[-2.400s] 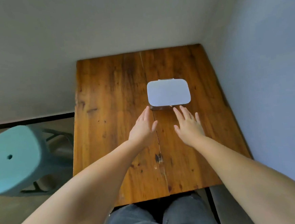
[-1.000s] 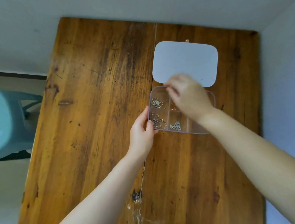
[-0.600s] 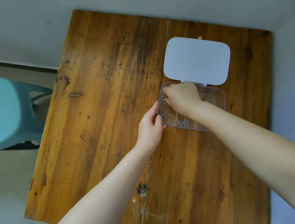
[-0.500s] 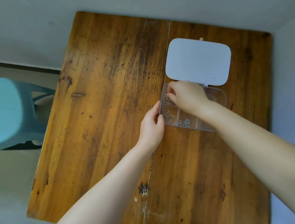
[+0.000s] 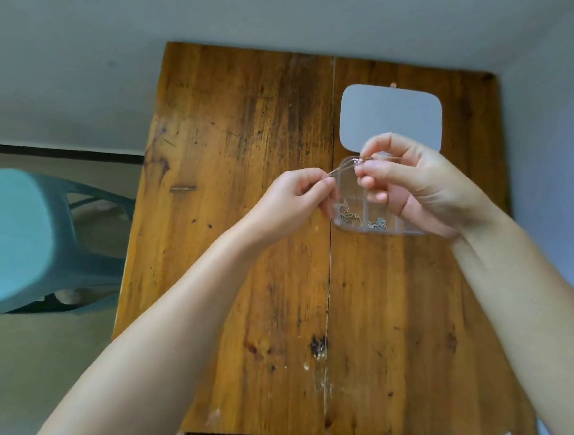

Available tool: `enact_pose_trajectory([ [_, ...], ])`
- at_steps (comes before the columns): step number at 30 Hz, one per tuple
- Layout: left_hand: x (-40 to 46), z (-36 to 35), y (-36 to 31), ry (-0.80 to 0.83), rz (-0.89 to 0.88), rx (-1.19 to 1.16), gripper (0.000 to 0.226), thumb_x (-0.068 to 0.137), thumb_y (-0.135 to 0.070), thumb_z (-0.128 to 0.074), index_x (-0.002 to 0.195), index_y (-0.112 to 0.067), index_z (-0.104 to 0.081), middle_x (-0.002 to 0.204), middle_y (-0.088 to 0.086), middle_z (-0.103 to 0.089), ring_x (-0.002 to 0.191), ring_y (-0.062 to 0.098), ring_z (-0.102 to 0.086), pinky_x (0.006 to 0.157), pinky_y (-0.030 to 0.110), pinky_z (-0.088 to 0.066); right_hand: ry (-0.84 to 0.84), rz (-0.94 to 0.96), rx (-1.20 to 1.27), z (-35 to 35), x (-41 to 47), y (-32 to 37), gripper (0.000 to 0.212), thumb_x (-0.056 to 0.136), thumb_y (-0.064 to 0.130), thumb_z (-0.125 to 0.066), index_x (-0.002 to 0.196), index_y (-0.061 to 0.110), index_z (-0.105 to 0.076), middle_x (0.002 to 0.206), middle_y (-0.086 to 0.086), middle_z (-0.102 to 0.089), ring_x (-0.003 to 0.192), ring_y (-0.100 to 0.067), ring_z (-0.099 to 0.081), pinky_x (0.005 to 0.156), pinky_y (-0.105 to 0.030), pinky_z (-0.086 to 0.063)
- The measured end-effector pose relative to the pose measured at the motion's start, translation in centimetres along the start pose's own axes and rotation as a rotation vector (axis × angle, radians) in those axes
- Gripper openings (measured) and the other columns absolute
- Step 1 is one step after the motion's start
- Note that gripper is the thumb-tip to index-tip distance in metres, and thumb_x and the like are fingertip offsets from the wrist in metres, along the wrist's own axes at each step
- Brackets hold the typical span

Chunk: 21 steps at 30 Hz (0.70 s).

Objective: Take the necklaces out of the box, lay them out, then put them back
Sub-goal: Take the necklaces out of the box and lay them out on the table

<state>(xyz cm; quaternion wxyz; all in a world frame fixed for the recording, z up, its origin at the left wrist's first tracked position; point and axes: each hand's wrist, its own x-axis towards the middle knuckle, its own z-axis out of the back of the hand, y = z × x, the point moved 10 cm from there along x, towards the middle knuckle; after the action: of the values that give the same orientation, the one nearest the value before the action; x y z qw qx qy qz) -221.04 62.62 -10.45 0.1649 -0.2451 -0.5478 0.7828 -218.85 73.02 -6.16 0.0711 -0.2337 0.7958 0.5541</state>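
Note:
A clear plastic box (image 5: 349,181) with small compartments sits on the wooden table (image 5: 242,186), its white lid (image 5: 389,115) lying open behind it. Two compartments at its near edge hold other necklaces (image 5: 347,212). A thin necklace chain (image 5: 340,168) is stretched above the box between my two hands. My left hand (image 5: 294,199) pinches one end at the box's left side. My right hand (image 5: 409,180) pinches the other end with thumb and forefinger and hides the right half of the box.
A teal plastic stool (image 5: 16,238) stands on the floor left of the table. Walls close in behind the table and along its right edge. My knees show below the table's near edge.
My right hand has lifted a necklace out of the box. My left hand let go of the box's left edge and took the chain's other end, and both hands rose above the box.

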Motion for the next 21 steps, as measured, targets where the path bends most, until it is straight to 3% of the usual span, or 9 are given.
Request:
enact_pose_trajectory([
  [1, -1.1, 0.9, 1.1, 0.058, 0.032, -0.012, 0.029, 0.096, -0.026, -0.044, 0.076, -0.018, -0.063, 0.061, -0.004, -0.065, 0.063, 0.028, -0.058, 0.067, 0.041, -0.047, -0.003, -0.01, 0.096, -0.9, -0.5, -1.0, 0.01, 0.079, 0.012, -0.068, 0.088, 0.016, -0.067, 0.076, -0.001, -0.064, 0.066, -0.007, -0.06, 0.054, -0.016, -0.051],
  [4, -5.7, 2.7, 5.9, 0.399, 0.206, -0.197, 0.028, 0.097, -0.026, -0.046, 0.075, -0.018, -0.062, 0.058, -0.005, -0.052, 0.062, 0.018, -0.048, 0.066, 0.029, -0.047, -0.048, -0.07, 0.384, -4.5, -1.7, -6.1, 0.008, 0.078, 0.008, -0.065, 0.084, 0.011, -0.069, 0.077, -0.003, -0.065, 0.065, -0.007, -0.06, 0.055, -0.015, -0.051],
  [6, -8.9, 3.7, 9.4, 0.614, 0.372, -0.324, 0.026, 0.097, -0.026, -0.048, 0.077, -0.017, -0.061, 0.06, -0.004, -0.041, 0.061, 0.015, -0.041, 0.078, 0.027, -0.047, -0.153, -0.139, 0.48, -6.5, -2.6, -10.7, 0.01, 0.079, 0.005, -0.062, 0.081, 0.009, -0.07, 0.075, -0.005, -0.064, 0.063, -0.008, -0.06, 0.055, -0.016, -0.052],
  [9, -10.8, 7.3, 14.7, 0.615, 0.541, -0.367, 0.024, 0.093, -0.028, -0.051, 0.074, -0.016, -0.059, 0.059, -0.006, -0.037, 0.054, 0.01, -0.037, 0.094, 0.04, -0.047, -0.354, -0.277, 0.288, -9.5, -4.2, -18.7, 0.012, 0.083, -0.003, -0.062, 0.081, 0.007, -0.069, 0.074, -0.006, -0.065, 0.061, -0.009, -0.062, 0.056, -0.018, -0.053],
  [12, -10.1, 10.2, 18.8, 0.508, 0.598, -0.019, 0.032, 0.09, -0.039, -0.057, 0.063, -0.02, -0.057, 0.06, -0.005, -0.048, 0.059, 0.014, -0.046, 0.076, 0.03, -0.051, -0.452, -0.412, -0.052, -12.7, -5.3, -25.4, 0.009, 0.087, 0.0, -0.061, 0.09, 0.008, -0.063, 0.078, -0.006, -0.064, 0.065, -0.007, -0.063, 0.06, -0.02, -0.053],
  [15, -8.2, 9.9, 19.6, 0.469, 0.475, 0.464, 0.03, 0.086, -0.045, -0.059, 0.068, -0.02, -0.062, 0.071, -0.003, -0.06, 0.071, 0.017, -0.057, 0.067, 0.031, -0.05, -0.517, -0.494, -0.256, -14.7, -5.0, -29.4, 0.009, 0.089, 0.008, -0.059, 0.087, 0.018, -0.061, 0.08, -0.001, -0.065, 0.068, -0.008, -0.064, 0.056, -0.017, -0.051],
  [19, -6.5, 6.4, 15.7, 0.354, 0.017, 0.911, 0.023, 0.088, -0.035, -0.057, 0.08, -0.014, -0.057, 0.082, 0.001, -0.055, 0.085, 0.025, -0.056, 0.066, 0.034, -0.042, -0.619, -0.47, -0.539, -14.3, -4.3, -29.7, 0.008, 0.092, 0.017, -0.058, 0.087, 0.023, -0.058, 0.079, 0.005, -0.063, 0.068, -0.004, -0.062, 0.053, -0.012, -0.047],
  [21, -6.5, 5.2, 14.5, 0.294, -0.141, 1.07, 0.021, 0.09, -0.033, -0.054, 0.089, -0.012, -0.059, 0.09, 0.005, -0.054, 0.091, 0.027, -0.051, 0.07, 0.035, -0.036, -0.568, -0.443, -0.72, -14.2, -3.8, -29.0, 0.001, 0.092, 0.023, -0.058, 0.092, 0.021, -0.058, 0.079, 0.006, -0.063, 0.067, -0.004, -0.061, 0.057, -0.015, -0.049],
])
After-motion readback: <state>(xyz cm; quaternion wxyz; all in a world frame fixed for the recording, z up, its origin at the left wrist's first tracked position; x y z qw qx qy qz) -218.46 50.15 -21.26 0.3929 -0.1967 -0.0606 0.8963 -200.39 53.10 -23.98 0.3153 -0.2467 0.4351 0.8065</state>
